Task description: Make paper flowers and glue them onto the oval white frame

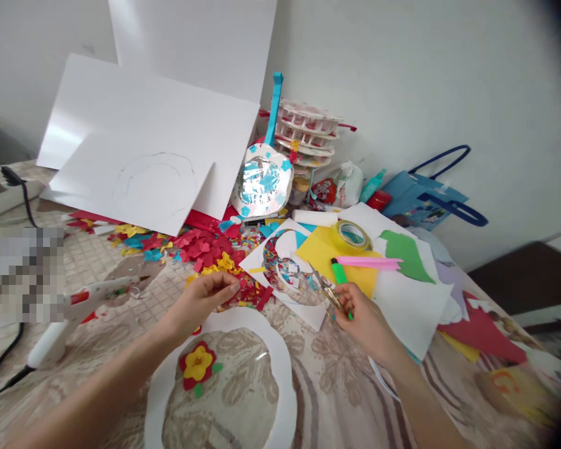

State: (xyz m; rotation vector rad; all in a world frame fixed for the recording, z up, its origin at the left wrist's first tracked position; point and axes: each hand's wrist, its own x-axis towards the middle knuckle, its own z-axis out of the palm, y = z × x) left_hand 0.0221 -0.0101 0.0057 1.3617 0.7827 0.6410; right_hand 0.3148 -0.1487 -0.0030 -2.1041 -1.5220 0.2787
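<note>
My right hand (355, 312) is closed around the handles of a pair of scissors (326, 288), whose blades point up and to the left. A green marker (339, 271) with a black tip lies right beside those fingers. My left hand (206, 299) is pinched together over the edge of the red paper scraps (206, 249); whatever lies between its fingertips is too small to make out. Below it is a white scalloped ring (284, 374) with a clear centre. A red and yellow paper flower (198, 363) with green leaves sits on the ring's left inner part.
A white glue gun (51, 343) lies at the left with its black cord. White boards (154, 137) lean at the back left, beside a round blue-handled piece (262, 181). Yellow tape (353, 235), coloured paper (406, 255) and a blue bag (421, 199) are at the right.
</note>
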